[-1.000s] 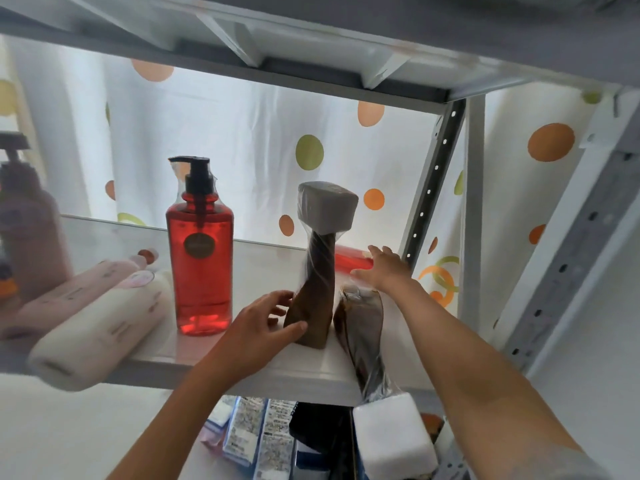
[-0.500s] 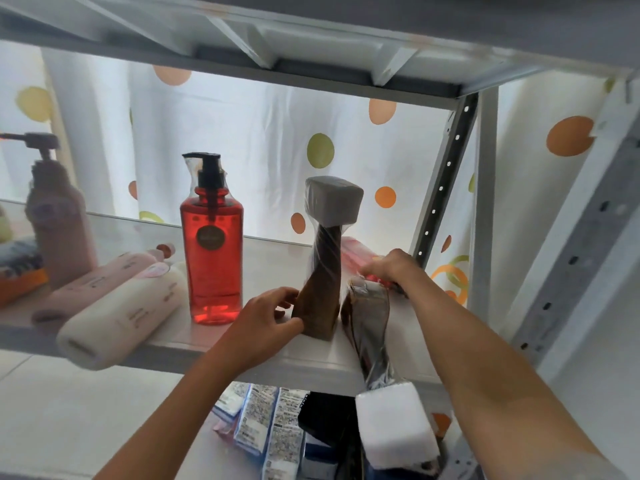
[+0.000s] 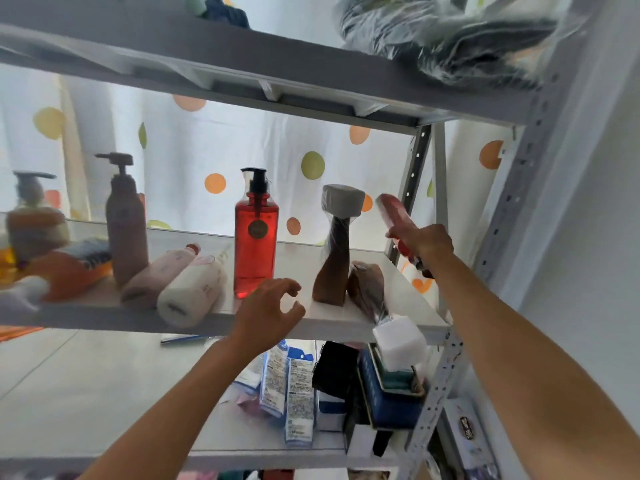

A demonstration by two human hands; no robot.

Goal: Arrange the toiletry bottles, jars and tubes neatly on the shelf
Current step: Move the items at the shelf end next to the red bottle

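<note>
My right hand (image 3: 423,241) grips a red tube (image 3: 396,214) and holds it tilted in the air above the right end of the white shelf (image 3: 263,322). My left hand (image 3: 268,310) hovers in front of the shelf edge with curled fingers, holding nothing. A red pump bottle (image 3: 255,237) stands upright mid-shelf. To its right a brown bottle with a grey cap (image 3: 333,251) stands wrapped in film. Beside it a second brown bottle (image 3: 369,294) lies down, its white cap (image 3: 399,337) hanging over the edge. Two pale bottles (image 3: 188,289) lie on their sides to the left.
A mauve pump bottle (image 3: 125,216) stands at the left, with another pump bottle (image 3: 34,220) and an orange packet (image 3: 69,271) beyond it. The shelf above (image 3: 277,64) hangs low. A metal upright (image 3: 410,188) stands behind the tube. Boxes and packets (image 3: 294,393) fill the lower shelf.
My right hand has closed on the red tube at the back right and lifted it off the shelf. My left hand has let go of the upright brown bottle and drawn back.
</note>
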